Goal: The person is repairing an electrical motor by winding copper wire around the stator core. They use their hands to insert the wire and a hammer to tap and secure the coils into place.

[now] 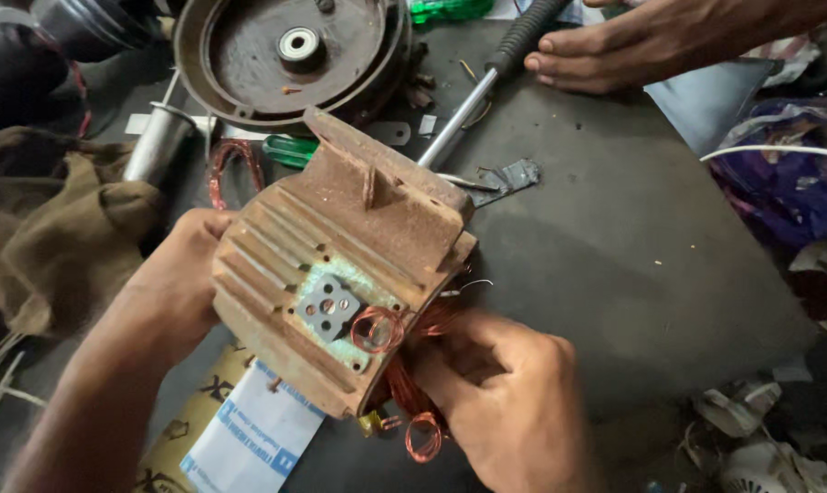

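Gripping the rusty brown ribbed cast-metal motor housing (340,274) from both sides, 2 hands hold it tilted just above the dark grey work surface (614,256). Right hand (505,402) sits at the housing's lower right end, fingers curled tight around a bundle of thin copper winding wire (404,365) that spills out of the housing in loops. Left hand (171,283) presses against the housing's left side; most fingers are hidden behind the metal, so their spread cannot be told. Small grey square terminal plate (329,306) with holes sits on a pale green patch on the housing's face. White and blue printed paper packet (249,438) lies under the housing, nearest the camera. Brown crumpled cloth (48,219) lies at left. Further back, a green-handled screwdriver (290,151) and a silver metal cylinder (158,141) lie on the surface. Long steel-shafted tool with a black ribbed grip (495,73) lies diagonally behind. Round rusty motor end cover with a centre bearing (285,55) sits at the far edge. Another person's hand (632,46) rests flat at top right, fingers extended, just beside that black grip.
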Available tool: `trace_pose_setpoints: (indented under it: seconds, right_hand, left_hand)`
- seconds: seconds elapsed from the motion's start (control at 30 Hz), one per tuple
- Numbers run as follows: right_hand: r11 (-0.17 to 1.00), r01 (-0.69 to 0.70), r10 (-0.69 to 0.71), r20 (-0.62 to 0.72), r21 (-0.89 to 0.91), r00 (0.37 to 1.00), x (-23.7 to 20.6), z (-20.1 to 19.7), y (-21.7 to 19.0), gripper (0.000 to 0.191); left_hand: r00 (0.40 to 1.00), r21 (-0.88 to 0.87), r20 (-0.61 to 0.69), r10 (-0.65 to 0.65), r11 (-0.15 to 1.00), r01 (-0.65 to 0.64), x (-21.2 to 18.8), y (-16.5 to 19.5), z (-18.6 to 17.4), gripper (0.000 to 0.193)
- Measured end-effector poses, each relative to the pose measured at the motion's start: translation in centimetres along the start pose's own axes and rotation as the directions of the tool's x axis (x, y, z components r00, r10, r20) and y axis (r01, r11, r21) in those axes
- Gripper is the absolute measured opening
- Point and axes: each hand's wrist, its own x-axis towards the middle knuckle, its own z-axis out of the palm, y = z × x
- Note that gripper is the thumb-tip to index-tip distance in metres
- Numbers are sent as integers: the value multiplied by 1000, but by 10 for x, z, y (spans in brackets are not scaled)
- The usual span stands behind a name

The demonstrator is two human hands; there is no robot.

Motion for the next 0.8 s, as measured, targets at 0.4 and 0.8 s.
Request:
trace_pose_setpoints:
  seconds: [0.4, 0.8]
  right_hand:
    - [963, 86, -117, -108, -257, 987, -6, 9, 6, 23]
    - [906, 181, -216, -51, -384, 975, -2, 5, 6, 31]
  left_hand:
    - [997, 96, 20, -72, 993, 70, 0, 9, -1, 20]
    - [988, -8, 57, -144, 989, 145, 5, 11, 0, 21]
